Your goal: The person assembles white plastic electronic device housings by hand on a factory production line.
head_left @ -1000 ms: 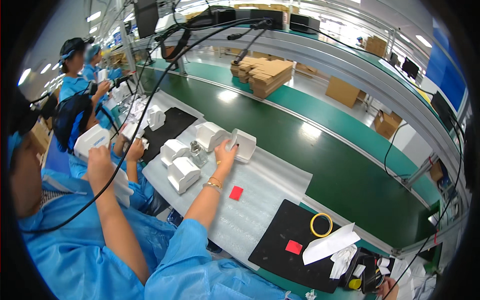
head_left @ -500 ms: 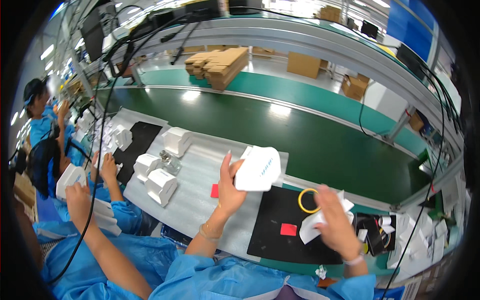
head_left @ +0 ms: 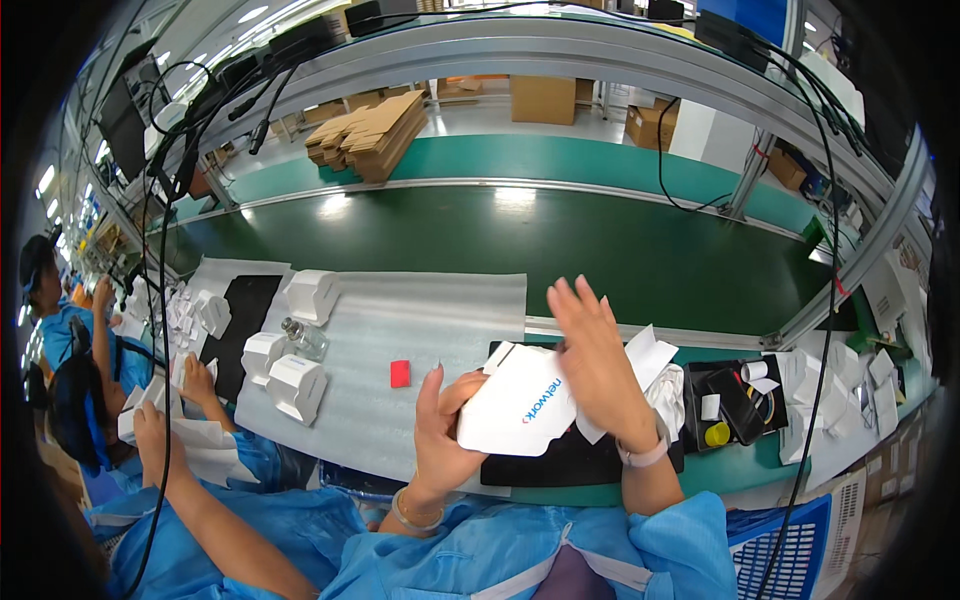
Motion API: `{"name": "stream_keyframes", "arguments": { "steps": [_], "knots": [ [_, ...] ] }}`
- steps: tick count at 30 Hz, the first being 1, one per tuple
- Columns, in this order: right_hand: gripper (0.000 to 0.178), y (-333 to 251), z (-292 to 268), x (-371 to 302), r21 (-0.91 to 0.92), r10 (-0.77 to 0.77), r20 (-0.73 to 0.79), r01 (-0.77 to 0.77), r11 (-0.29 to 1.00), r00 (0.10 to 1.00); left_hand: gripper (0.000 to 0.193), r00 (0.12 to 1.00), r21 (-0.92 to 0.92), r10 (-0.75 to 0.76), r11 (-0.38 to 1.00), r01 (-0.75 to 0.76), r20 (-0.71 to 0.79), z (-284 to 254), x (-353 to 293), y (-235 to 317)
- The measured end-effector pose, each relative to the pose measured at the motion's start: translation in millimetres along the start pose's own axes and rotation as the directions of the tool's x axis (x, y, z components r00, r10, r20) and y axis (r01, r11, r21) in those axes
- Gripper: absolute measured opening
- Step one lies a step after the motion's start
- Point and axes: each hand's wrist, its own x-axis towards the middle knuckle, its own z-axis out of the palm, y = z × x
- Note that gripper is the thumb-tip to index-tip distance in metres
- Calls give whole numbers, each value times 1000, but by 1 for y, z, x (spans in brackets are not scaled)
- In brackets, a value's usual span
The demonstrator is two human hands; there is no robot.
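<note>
My left hand (head_left: pixel 447 440) grips a white flat-faced plastic housing (head_left: pixel 508 412) with blue print, tilted above the bench, thumb up at its left edge. My right hand (head_left: pixel 603 370) is open, fingers stretched out, over the housing's right edge; whether its palm touches cannot be made out. Beneath them lies a black mat (head_left: pixel 560 472), partly hidden. Beside my right hand are white papers (head_left: pixel 650 352). A red square (head_left: pixel 400 374) rests on the pale foam sheet (head_left: pixel 440 310). Further left, several white housings (head_left: pixel 297 388) stand around a clear glass bottle (head_left: pixel 307 340).
On the right is a black tray (head_left: pixel 738 400) with small parts and a yellow cap (head_left: pixel 717 434), then a heap of white pieces (head_left: pixel 805 395). A green conveyor (head_left: pixel 420 235) runs behind. Black cables (head_left: pixel 822 370) hang down. A co-worker's hand (head_left: pixel 160 440) works at left.
The housing has come down and nearer to me in my left hand. My right hand has moved left from the papers to the housing. The view has shifted; the yellow ring is now hidden.
</note>
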Motion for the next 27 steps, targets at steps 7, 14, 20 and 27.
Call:
{"name": "stream_keyframes", "arguments": {
  "steps": [7, 14, 20, 27],
  "knots": [
    [112, -2, 43, -63, 992, 125, 101, -89, -94, 987, 57, 937, -789, -349, 582, 197, -23, 31, -18, -28],
    [118, -2, 20, -69, 851, 85, -156, 90, 518, 984, 84, 977, -21, -104, 994, 110, 186, 24, 4, -12],
    [118, -1, 20, -78, 679, 12, -191, 124, 724, 982, 84, 952, 27, -164, 986, 162, 260, 25, 6, -4],
    [112, -8, 17, -76, 627, -34, -212, 162, 762, 977, 92, 941, -82, -179, 974, 211, 288, 19, -2, -7]
  ]
}}
